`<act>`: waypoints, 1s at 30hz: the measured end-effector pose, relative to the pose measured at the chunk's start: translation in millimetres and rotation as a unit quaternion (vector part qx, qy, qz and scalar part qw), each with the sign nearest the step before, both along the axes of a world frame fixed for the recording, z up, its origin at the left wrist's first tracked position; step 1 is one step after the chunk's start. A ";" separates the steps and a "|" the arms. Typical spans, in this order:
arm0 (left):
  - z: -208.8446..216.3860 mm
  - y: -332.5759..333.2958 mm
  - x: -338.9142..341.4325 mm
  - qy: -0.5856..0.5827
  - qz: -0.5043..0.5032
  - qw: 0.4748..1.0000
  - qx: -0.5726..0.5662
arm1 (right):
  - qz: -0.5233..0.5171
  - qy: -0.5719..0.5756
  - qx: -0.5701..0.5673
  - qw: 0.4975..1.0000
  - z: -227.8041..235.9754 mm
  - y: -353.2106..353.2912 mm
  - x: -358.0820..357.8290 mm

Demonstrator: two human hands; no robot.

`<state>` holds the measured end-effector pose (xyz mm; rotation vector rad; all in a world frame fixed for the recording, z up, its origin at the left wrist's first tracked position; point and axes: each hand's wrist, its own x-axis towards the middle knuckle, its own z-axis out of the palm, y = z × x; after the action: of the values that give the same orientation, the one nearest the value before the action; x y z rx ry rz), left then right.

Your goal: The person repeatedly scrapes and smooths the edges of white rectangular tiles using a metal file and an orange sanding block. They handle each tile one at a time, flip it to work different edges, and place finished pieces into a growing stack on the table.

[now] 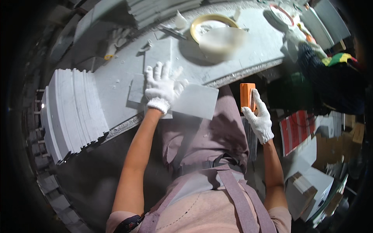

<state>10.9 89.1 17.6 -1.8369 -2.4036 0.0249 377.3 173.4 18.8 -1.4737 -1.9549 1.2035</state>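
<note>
My left hand [162, 86], in a white knit glove, lies with fingers spread on a thin grey rectangular tile [198, 101]. That tile juts over the near edge of the workbench, above my lap. Beneath and beyond the hand are other flat grey pieces [158, 52], partly overlapping. Off the bench to the right, my right hand [259, 121], gloved the same way, grips an orange hand-sized block [246, 93] held upright. The block's lower right side is hidden by the fingers.
A grey workbench [112, 87] slants across the view. Ridged grey slabs [75, 112] are stacked at its left end. A yellow-rimmed basin [193, 29] sits farther back, partly behind a pale blur. At right, a co-worker's dark sleeve [311, 64] reaches over the bench.
</note>
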 end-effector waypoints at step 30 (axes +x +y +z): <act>0.9 0.1 0.0 0.012 0.009 1.000 0.001 | 0.121 0.111 -0.036 0.986 -4.0 -72.1 -8.8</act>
<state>10.9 89.2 18.5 -1.8038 -2.4038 0.0457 368.5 101.3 14.8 -1.1009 -1.9941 1.4856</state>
